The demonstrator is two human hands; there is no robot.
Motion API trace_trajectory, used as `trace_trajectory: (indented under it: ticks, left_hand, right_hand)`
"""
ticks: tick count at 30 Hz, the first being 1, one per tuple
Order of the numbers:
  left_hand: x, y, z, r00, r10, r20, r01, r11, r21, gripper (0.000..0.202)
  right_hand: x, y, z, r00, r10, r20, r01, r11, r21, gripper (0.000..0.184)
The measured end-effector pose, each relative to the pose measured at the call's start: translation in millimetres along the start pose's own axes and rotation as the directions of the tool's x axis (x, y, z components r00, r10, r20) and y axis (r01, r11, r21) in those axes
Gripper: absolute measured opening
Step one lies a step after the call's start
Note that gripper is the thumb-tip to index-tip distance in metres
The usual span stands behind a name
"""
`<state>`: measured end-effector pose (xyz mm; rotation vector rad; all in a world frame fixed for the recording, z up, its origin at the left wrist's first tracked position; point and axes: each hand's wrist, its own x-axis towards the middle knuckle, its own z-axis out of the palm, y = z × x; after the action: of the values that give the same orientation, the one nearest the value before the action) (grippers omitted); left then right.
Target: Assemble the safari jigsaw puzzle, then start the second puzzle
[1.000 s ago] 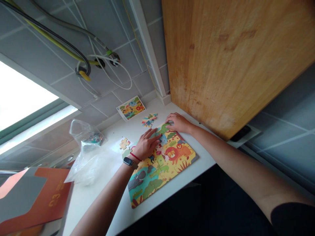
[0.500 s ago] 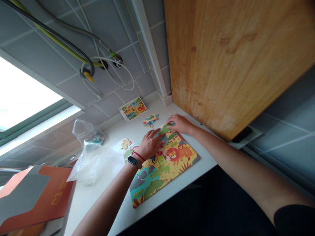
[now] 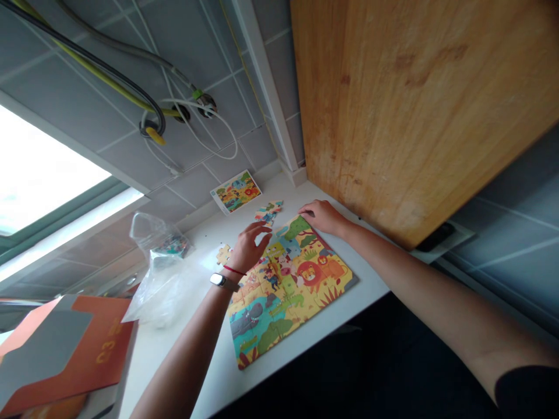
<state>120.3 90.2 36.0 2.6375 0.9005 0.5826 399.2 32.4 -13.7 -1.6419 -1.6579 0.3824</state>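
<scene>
A colourful animal jigsaw puzzle (image 3: 288,291) lies largely assembled on a white tabletop, with a lion, a hippo and a crocodile in its picture. My left hand (image 3: 250,245) hovers over its far left part, thumb and fingers curved apart with nothing visible between them. Just beyond those fingertips lies a small cluster of loose puzzle pieces (image 3: 269,210). At the puzzle's far right corner, my right hand (image 3: 325,217) has its bent fingers closed on the green edge. Another loose piece (image 3: 223,254) rests left of my left hand, whose wrist partly covers the puzzle's left side.
A picture card (image 3: 236,192) with the same animal scene leans by the tiled wall. A clear plastic bag (image 3: 159,285) sits on the left of the white tabletop (image 3: 174,355), near an orange and grey box (image 3: 102,343). A wooden panel (image 3: 406,105) rises at the right.
My left hand has lifted off the puzzle and shifted left, uncovering a yellow crocodile-like figure and nearby pieces. My right hand has moved slightly outward along the corner, showing more green.
</scene>
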Motion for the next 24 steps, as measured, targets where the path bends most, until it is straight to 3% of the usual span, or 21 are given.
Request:
trace_trajectory:
  ticks: [2, 6, 10, 15, 20, 24]
  left_hand:
    - [6.0, -13.5, -12.3, 0.996, -0.082, -0.041, 0.082, 0.997, 0.009, 0.017]
    - [21.9, -40.7, -23.2, 0.979, -0.203, 0.022, 0.201, 0.977, 0.069, 0.028]
    - [43.9, -54.7, -12.2, 0.982, -0.167, 0.083, 0.159, 0.983, 0.096, 0.046]
    - [81.5, -57.5, 10.2, 0.969, -0.143, 0.201, 0.120, 0.985, 0.122, 0.062]
    - [111.1, -59.3, 16.3, 0.945, -0.136, 0.298, 0.097, 0.985, 0.144, 0.061]
    - [116.4, -60.3, 13.0, 0.933, -0.151, 0.327, 0.101, 0.981, 0.164, 0.060]
  right_hand:
    - [0.6, 0.4, 0.8, 1.000, 0.009, -0.028, -0.008, 0.999, 0.039, 0.022]
    - [2.5, 2.6, 2.4, 0.996, 0.019, -0.090, -0.011, 0.996, 0.093, 0.020]
    - [2.9, 2.9, 2.7, 0.996, 0.030, -0.080, -0.020, 0.992, 0.121, 0.019]
    - [2.4, 3.3, 3.7, 0.998, 0.047, -0.043, -0.041, 0.989, 0.144, 0.019]
    - [4.1, 6.2, 6.3, 0.998, 0.051, -0.040, -0.045, 0.990, 0.133, 0.019]
    - [4.7, 5.4, 6.5, 0.998, 0.059, -0.032, -0.055, 0.991, 0.123, 0.019]
